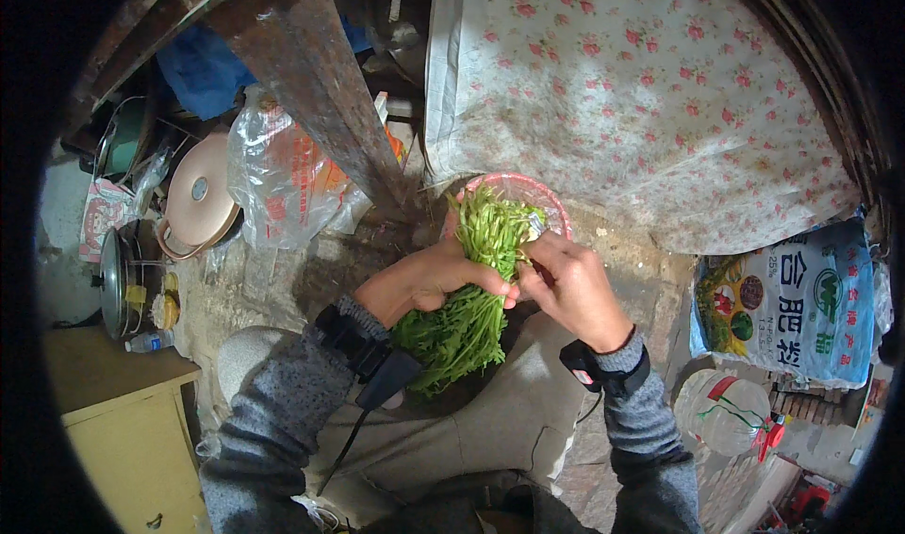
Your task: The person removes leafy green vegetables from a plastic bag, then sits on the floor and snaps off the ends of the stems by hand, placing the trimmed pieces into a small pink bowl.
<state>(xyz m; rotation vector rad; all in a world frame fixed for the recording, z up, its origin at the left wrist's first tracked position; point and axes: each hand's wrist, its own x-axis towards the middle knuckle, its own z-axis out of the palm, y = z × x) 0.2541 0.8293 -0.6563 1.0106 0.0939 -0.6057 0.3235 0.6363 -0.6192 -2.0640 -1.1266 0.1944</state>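
Observation:
My left hand (452, 276) is wrapped around a thick bunch of leafy green vegetables (488, 233), thumb across the front. The pale cut stems point away from me, and the feathery leaves hang towards my lap. At the right side of the bunch, my right hand (573, 279) has its fingers pinched together on the greens' stems; the exact piece between the fingertips is too small to make out. Just beyond both hands stands a pink plastic basket (558, 198) with a clear liner, partly hidden by the stems and my hands.
A floral cloth (636, 96) hangs ahead, right of a wooden post (318, 74). At left are a plastic bag (276, 173), a lidded pink pot (201, 191) and a yellow cabinet (134, 449). A printed fertilizer sack (785, 301) and clear plastic jug (725, 410) are at right.

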